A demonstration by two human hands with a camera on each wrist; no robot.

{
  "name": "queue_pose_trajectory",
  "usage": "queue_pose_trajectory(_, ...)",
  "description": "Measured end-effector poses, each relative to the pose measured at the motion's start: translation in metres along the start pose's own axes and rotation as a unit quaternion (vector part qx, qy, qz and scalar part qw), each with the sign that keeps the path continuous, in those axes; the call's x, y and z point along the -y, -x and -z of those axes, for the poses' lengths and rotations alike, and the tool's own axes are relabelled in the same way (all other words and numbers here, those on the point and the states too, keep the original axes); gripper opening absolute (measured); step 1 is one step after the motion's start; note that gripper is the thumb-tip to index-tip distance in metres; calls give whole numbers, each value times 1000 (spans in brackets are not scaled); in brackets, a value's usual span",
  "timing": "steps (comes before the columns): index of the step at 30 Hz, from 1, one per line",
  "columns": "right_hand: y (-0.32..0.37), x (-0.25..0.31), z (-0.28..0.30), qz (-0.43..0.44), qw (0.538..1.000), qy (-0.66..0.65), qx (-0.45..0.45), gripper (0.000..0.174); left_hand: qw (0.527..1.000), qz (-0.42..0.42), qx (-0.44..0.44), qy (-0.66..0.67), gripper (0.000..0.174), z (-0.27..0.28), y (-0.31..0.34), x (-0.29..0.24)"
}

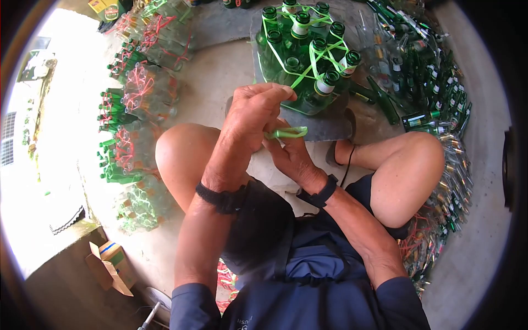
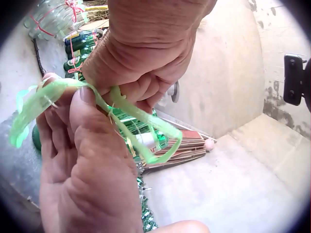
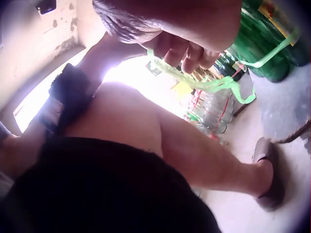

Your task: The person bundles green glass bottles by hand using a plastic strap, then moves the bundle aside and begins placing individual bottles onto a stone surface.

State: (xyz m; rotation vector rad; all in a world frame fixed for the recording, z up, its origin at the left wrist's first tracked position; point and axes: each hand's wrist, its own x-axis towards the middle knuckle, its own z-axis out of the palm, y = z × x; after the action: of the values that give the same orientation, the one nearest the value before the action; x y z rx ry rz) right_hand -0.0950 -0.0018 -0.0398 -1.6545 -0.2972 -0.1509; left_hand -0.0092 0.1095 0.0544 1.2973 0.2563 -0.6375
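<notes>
In the head view, my left hand (image 1: 250, 118) is raised in front of a bundle of green glass bottles (image 1: 291, 63). Its fingers are curled, and in the left wrist view a light green plastic strap (image 2: 160, 126) comes out from among them. Just below and to the right, my right hand (image 1: 294, 159) pinches the strap between thumb and fingers (image 2: 90, 116). A loose strap end hangs past the right hand at the left of that view. Similar green strap (image 1: 316, 52) crosses round the necks of the bundled bottles, which stand upright on a dark board (image 1: 330, 126).
Tied bundles of clear and green bottles (image 1: 137, 93) line the left side. A large heap of loose bottles (image 1: 423, 82) spreads along the right. My bent knees flank the hands. An open cardboard box (image 1: 113, 267) sits at lower left.
</notes>
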Motion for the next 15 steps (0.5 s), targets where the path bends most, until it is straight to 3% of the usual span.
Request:
queue_pose_trajectory(2,5,11,0,-93,992,-85,-8,14,1000,10,9,8,14,3,-3,3)
queue_pose_trajectory(6,11,12,9,-165,979,-116,-7,20,999,23,11,24,14,4,-4,4)
queue_pose_trajectory(7,13,14,9,-238,927,-287,-29,20,1000,18,10,2,14,4,-3,3)
queue_pose_trajectory(8,15,16,9,-302,840,-447,-51,22,1000,13,8,-19,14,3,-2,1)
queue_pose_trajectory(9,16,21,18,-345,814,-467,-35,21,1000,13,9,-19,14,3,-3,0)
queue_pose_trajectory(12,26,18,30,-411,796,-444,19,22,999,20,1,-25,14,2,-3,2)
queue_pose_trajectory(13,29,17,29,-412,796,-444,18,22,999,10,4,-31,14,4,-4,3)
queue_pose_trajectory(15,41,15,25,-348,920,-169,64,23,999,1,5,-36,14,6,-4,3)
